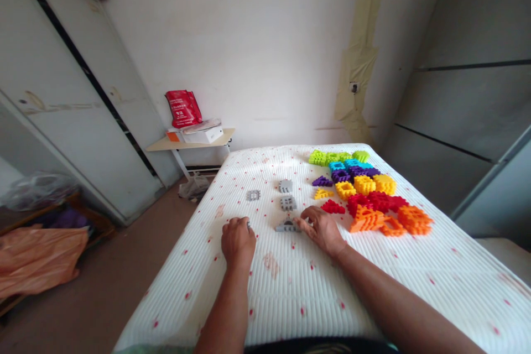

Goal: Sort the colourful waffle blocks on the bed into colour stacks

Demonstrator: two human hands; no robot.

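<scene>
1. Head view, centre of frame: a grey toothed plastic block (286,226) lies flat on the white ribbed bedspread (290,287), its long axis running left to right.
2. The right hand (321,228) is just right of it, fingers loosely spread, with the fingertips touching the block's right end.
3. The left hand (238,239), left of the block and apart from it, is curled; I cannot tell whether it holds anything.

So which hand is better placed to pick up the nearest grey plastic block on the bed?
Probably the right hand: it touches the grey plastic block on the white quilted bed. The left hand rests curled in a fist, apart from it.
</scene>
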